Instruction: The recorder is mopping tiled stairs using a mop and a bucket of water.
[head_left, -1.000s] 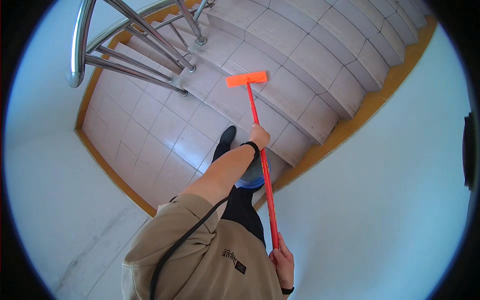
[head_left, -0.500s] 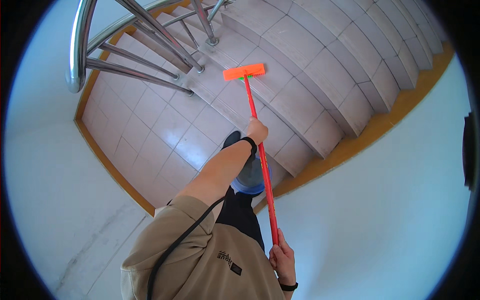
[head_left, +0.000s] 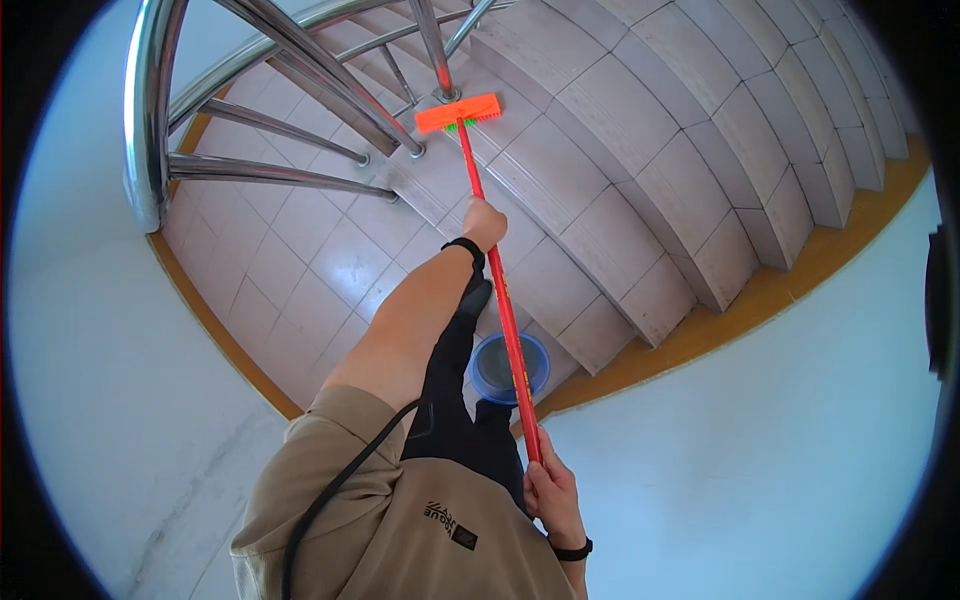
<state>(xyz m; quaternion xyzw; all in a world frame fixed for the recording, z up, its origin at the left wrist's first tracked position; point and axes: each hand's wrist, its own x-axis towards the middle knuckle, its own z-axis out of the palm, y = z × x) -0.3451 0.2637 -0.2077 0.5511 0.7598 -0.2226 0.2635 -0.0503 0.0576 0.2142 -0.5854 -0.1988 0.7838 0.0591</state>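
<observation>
A long-handled scrub brush with a red pole [head_left: 508, 310], an orange head [head_left: 458, 113] and green bristles slants across the middle of the view. My left hand [head_left: 484, 224] is wrapped round the upper part of the pole, arm stretched forward. Lower down, near my waist, my right hand [head_left: 554, 495] grips the pole's near end. The brush head rests at a tiled step [head_left: 560, 190], close to the foot of a metal railing post. Below the pole stands a round blue bucket [head_left: 546, 368], partly hidden by it, with greyish contents.
Tiled stairs [head_left: 640, 190] rise to the right, edged by a yellow-brown skirting [head_left: 740, 310] along the white wall [head_left: 680, 440]. A shiny steel railing [head_left: 146, 110] stands at the upper left. Floor tiles [head_left: 345, 262] form a landing at left. My shoe [head_left: 478, 297] is beside the bucket.
The brush head has moved left, toward the railing post, and both hands have shifted left with the pole. My view has shifted, and more of the bucket shows.
</observation>
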